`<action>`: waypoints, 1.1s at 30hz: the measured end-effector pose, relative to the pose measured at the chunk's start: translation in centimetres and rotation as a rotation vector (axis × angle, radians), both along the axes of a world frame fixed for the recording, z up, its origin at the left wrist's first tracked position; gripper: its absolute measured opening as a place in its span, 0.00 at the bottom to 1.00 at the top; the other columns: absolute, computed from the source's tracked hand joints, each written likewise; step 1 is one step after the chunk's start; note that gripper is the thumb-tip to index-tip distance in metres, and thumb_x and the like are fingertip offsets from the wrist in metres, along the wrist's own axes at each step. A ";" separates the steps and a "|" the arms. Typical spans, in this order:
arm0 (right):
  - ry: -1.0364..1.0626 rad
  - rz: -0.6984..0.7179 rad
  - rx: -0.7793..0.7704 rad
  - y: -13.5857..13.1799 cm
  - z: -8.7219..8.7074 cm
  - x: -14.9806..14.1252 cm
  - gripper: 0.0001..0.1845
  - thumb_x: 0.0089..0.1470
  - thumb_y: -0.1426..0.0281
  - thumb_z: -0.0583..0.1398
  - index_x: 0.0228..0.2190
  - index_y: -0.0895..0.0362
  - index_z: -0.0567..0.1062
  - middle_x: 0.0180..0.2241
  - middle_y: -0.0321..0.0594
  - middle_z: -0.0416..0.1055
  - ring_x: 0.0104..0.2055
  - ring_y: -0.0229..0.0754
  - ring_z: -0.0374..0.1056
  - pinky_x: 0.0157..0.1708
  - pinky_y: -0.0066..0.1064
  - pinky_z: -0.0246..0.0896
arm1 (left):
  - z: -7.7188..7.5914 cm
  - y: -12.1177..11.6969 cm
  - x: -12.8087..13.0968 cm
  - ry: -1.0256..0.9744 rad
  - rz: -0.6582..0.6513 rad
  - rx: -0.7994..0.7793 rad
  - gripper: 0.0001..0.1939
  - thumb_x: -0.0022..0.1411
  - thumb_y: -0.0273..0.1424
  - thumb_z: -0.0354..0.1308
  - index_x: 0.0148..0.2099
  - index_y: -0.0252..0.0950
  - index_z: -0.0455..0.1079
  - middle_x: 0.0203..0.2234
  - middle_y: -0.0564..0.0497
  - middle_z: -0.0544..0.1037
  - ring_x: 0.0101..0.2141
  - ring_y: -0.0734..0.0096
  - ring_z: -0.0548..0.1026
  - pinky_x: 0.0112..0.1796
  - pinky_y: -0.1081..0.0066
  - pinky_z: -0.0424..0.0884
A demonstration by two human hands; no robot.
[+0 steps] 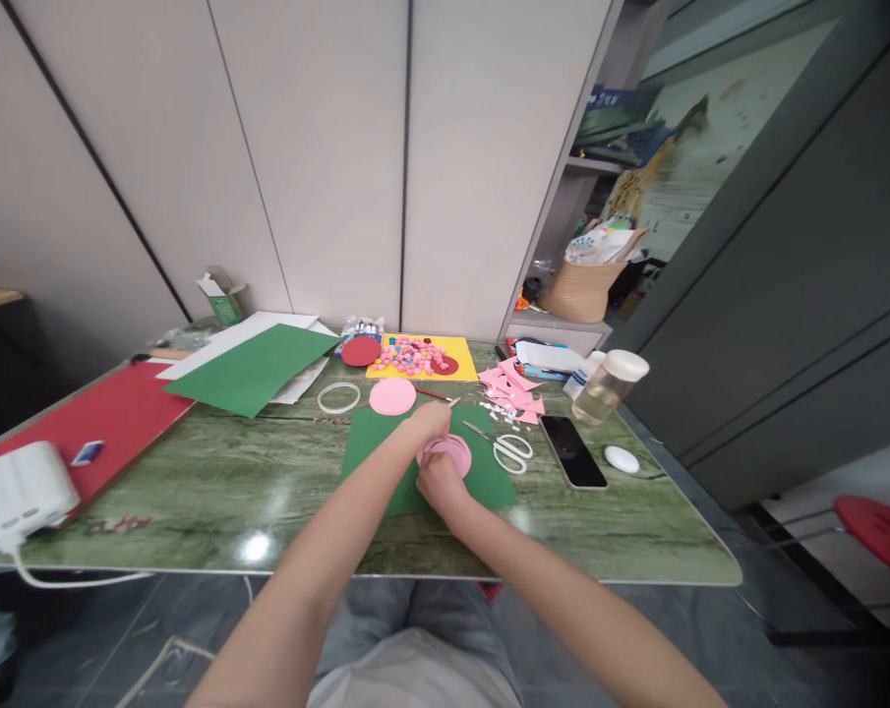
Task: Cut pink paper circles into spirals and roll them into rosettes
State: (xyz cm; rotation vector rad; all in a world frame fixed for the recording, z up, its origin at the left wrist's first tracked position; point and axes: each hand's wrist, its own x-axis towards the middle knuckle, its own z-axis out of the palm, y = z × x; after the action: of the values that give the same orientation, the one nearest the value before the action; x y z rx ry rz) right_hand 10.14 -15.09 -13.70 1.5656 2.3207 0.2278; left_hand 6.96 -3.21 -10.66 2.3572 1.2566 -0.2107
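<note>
In the head view, a pink paper circle (455, 455) with a ring-like line inside its edge lies over a green sheet (490, 482). My left hand (431, 422) bends over the circle's far left edge; its fingers are curled and partly hidden. My right hand (441, 479) is closed at the near edge, fingers pressed together on the circle; their tips are hard to see. White-handled scissors (512, 452) rest to the right, partly on the green sheet. Another pink circle (392, 396) and a roll of tape (339, 398) lie to the left.
Pink paper scraps (513, 390), a phone (573, 452), a white oval object (622, 459) and a lidded container (611, 386) stand or lie right. Behind, pink pompoms (409, 356) cover a yellow sheet (459, 356). Left are green paper (260, 366) and a white charger (24, 497).
</note>
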 end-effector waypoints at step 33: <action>0.217 -0.055 -0.019 0.1 0.4 1.7 0.16 0.51 0.81 0.50 0.35 0.69 0.76 0.36 0.60 0.69 0.37 0.52 0.67 0.32 0.42 0.61 | -3.6 1.6 -5.0 -0.782 0.067 -0.305 0.15 0.50 0.29 0.59 0.42 0.31 0.66 0.28 0.50 0.75 0.31 0.75 0.74 0.33 0.74 0.70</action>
State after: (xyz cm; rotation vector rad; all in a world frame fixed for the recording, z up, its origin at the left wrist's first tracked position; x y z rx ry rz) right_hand 11.87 -15.01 -13.33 1.7185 2.4270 0.0231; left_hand 1.98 -1.64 -14.28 1.8328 0.8329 0.4695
